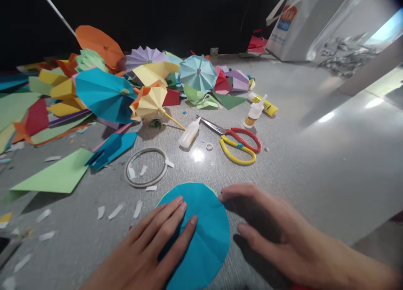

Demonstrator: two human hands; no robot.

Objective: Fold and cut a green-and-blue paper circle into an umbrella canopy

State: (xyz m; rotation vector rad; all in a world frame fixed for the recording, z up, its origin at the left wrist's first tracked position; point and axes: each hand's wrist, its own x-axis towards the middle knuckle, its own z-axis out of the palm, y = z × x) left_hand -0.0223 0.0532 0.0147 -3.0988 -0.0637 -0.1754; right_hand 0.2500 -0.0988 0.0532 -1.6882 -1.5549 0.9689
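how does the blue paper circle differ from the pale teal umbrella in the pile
The blue paper circle lies flat under the left hand, while the pale teal paper umbrella sits domed in the pile. The circle is deeper blue than the umbrella; the umbrella has a stick, the circle none. Both are round, with radial folds.

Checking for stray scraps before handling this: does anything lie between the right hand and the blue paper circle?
Nothing visible does: the right hand reaches the edge of the blue paper circle directly. The white paper scraps lie off to the left, apart from both.
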